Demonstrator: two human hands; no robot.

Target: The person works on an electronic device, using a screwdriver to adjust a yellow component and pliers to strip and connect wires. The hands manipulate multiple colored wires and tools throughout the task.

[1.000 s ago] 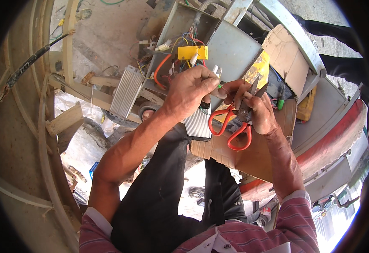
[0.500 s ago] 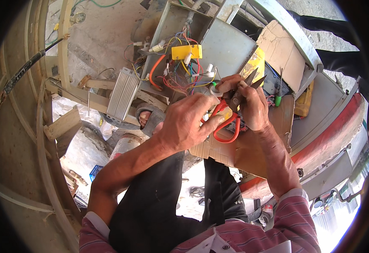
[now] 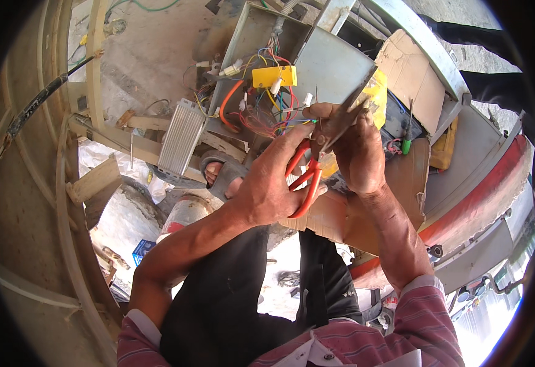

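In front of me, my left hand is closed at the red-orange handles of a pair of scissors. Its thumb seems to pass through the lower loop. My right hand is curled around the blade side, near the pivot. The dark blades slant to the upper right. Just beyond the fingers lies a tangle of thin coloured wires with white connectors. A yellow block sits among them. Whether a wire is caught between my fingers is hidden.
An open grey metal box stands ahead. A finned silver unit is left of the wires. Cardboard lies under my right arm, with a green-handled screwdriver beyond it. At the upper right, another person's dark-clothed legs show.
The scissors have turned: their handles swung left to my left hand, and the blades tilted further right. My left hand has come onto the handles. The right hand has shifted slightly left.
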